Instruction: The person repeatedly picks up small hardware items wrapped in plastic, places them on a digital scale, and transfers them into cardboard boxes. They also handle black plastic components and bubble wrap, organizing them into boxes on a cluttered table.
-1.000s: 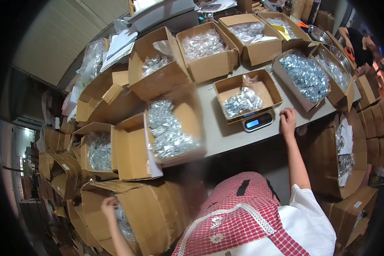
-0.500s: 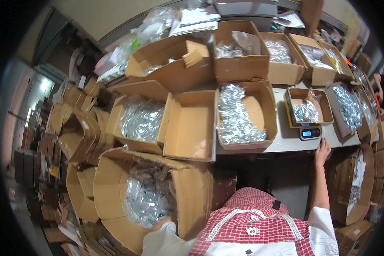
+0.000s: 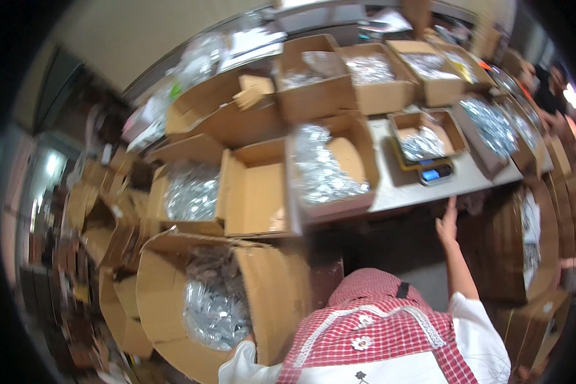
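Bags (image 3: 214, 313) of silvery parts lay heaped inside the big carton (image 3: 272, 288) at our lower left. Our left hand (image 3: 249, 337) showed only as a sliver of skin past the white cuff, against the carton's right side; its fingers were hidden, so we could not tell whether they gripped anything. Our right hand (image 3: 449, 224) was at the front edge of the table (image 3: 464, 191), one finger stretched forward and nothing visible in its grasp; blur kept us from telling whether the tip touched the edge.

We judged the heap the likeliest trouble: the film looked thin and slick, so a bag pulled from under others could slide away, drag its neighbours along or split and scatter its parts. The carton's rough rim could snag film or sleeve too.

Near the right hand, the scale (image 3: 435, 174) sat close to the table's front, bearing a small box (image 3: 454, 137) with more bags in it. A careless brush of that finger might nudge the scale, spoil a reading or jog the box askew. Looking away to either side would make such a knock likelier.
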The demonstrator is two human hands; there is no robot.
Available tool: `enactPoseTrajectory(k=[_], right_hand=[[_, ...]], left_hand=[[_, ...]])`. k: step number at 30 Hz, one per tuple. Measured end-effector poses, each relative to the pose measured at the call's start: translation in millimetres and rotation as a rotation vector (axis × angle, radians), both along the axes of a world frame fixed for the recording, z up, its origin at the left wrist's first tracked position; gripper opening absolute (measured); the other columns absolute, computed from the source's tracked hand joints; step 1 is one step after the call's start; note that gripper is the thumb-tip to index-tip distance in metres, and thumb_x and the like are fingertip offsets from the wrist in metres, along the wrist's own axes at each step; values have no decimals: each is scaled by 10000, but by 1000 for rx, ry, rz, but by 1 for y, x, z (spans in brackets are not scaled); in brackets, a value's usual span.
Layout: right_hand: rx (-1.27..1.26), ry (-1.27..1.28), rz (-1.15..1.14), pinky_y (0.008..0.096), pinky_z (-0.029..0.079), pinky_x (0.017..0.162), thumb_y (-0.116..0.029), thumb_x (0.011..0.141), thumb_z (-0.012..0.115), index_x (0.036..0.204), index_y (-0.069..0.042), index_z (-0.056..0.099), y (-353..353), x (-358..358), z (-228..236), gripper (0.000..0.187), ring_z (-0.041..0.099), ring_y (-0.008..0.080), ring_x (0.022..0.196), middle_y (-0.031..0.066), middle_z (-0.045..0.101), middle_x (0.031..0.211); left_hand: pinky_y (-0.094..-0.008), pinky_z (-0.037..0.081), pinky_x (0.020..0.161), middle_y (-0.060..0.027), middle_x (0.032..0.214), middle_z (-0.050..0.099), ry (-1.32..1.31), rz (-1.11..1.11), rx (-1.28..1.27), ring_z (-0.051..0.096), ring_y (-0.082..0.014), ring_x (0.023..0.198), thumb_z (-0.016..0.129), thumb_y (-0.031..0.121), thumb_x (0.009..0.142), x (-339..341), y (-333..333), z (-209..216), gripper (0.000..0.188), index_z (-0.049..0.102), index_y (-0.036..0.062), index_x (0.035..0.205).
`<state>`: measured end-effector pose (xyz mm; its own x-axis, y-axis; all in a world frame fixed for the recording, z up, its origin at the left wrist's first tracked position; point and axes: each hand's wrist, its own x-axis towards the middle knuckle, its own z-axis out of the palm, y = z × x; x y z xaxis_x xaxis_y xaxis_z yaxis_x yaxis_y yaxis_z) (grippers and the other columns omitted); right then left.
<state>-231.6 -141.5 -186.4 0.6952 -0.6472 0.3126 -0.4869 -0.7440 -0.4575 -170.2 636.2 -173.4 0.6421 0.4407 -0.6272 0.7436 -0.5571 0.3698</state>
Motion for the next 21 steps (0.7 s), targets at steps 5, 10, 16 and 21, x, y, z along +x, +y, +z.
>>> enactPoseTrajectory(k=[5,10,16,21], right_hand=[[1045,869,144,366,571,649,-240,848,712,1127,-90,731,1,-64,-62,318,699,186,774,49,746,942],[564,845,147,388,593,742,-231,844,637,1011,-41,758,49,-193,-124,280,739,240,801,144,757,908],[1219,858,-466,419,590,670,-137,888,608,1059,14,716,77,-375,-162,253,741,302,818,186,733,970],[958,682,-896,456,605,607,-92,873,595,1301,43,572,79,-459,-192,449,740,392,780,241,696,1085]], left_hand=[[-354,521,831,-63,1046,693,-24,-105,23,639,-201,940,546,120,964,35,-20,5,256,690,28,1155],[-352,521,831,-63,1050,692,-37,-169,36,638,-201,941,547,119,962,50,-42,19,259,689,31,1160],[-349,521,832,-62,1054,691,-69,-287,27,637,-200,942,547,118,961,66,-51,33,262,688,35,1166],[-346,521,832,-62,1058,690,-325,-755,83,637,-200,944,547,117,960,114,-31,89,265,687,37,1171]])
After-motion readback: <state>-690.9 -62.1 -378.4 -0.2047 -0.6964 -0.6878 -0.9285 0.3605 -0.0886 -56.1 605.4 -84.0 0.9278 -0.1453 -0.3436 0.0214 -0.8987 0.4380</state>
